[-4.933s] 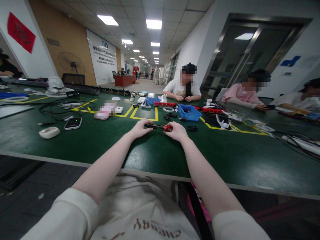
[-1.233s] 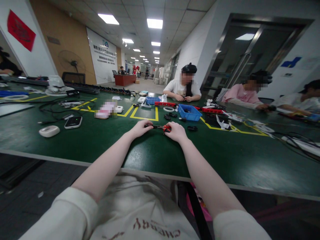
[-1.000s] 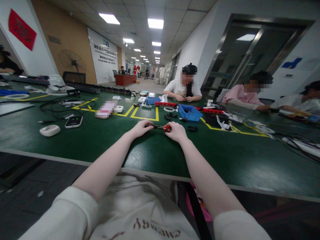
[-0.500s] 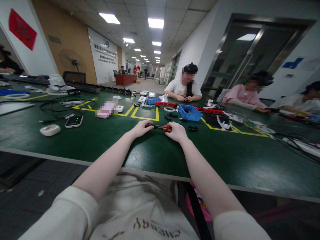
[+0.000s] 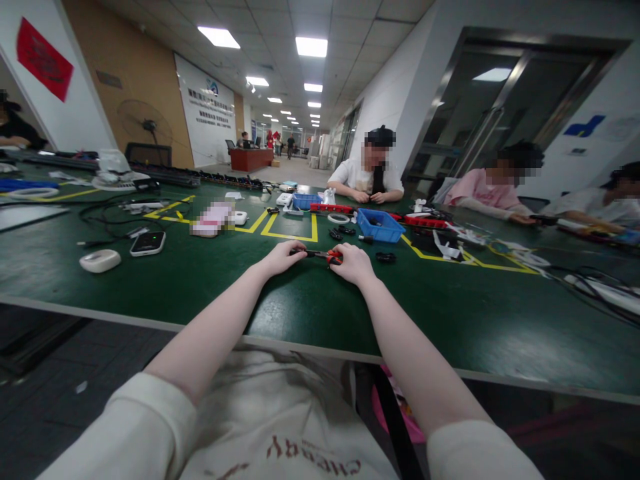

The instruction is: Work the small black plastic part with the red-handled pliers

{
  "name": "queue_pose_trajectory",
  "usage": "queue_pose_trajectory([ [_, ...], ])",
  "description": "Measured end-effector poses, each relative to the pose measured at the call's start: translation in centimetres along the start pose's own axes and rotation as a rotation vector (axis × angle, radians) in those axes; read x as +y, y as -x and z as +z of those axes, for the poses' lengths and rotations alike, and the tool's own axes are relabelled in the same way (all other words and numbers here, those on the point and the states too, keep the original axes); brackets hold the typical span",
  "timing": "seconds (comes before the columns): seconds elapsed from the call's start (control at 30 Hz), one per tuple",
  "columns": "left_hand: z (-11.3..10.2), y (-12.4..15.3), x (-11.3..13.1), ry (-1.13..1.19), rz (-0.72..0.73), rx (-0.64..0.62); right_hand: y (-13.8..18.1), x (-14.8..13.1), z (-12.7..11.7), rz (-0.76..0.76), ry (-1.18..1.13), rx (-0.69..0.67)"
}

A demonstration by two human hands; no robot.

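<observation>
My right hand (image 5: 355, 263) is closed around the red-and-black handles of a pair of pliers (image 5: 333, 257), just above the green table (image 5: 310, 300). The metal jaws point left towards my left hand (image 5: 281, 259). The fingers of that hand are pinched together on a small dark piece at the jaw end, largely hidden by the fingers, so its kind cannot be made out. Beyond my right hand lie bundles of black cable (image 5: 385, 257) and a blue bin (image 5: 380, 225).
Left of my hands are a black-and-white device (image 5: 148, 243), a white rounded case (image 5: 100, 261) and a pink phone-like object (image 5: 213, 219). Yellow tape (image 5: 290, 237) marks the table. A white tape ring (image 5: 339, 218) lies farther back. Co-workers sit across and to the right.
</observation>
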State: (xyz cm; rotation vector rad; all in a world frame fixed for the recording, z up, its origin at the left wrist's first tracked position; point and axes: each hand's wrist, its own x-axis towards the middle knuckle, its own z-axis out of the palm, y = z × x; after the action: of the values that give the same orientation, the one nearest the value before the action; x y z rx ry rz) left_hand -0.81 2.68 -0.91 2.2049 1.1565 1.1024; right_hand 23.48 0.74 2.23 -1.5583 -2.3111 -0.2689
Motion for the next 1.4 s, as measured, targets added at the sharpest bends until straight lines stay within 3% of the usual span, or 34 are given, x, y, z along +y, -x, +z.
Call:
queue_pose_trajectory([
  [1.4, -0.07, 0.08, 0.12, -0.029, -0.001, -0.026, -0.01, 0.0, 0.28, 0.015, 0.004, -0.006],
])
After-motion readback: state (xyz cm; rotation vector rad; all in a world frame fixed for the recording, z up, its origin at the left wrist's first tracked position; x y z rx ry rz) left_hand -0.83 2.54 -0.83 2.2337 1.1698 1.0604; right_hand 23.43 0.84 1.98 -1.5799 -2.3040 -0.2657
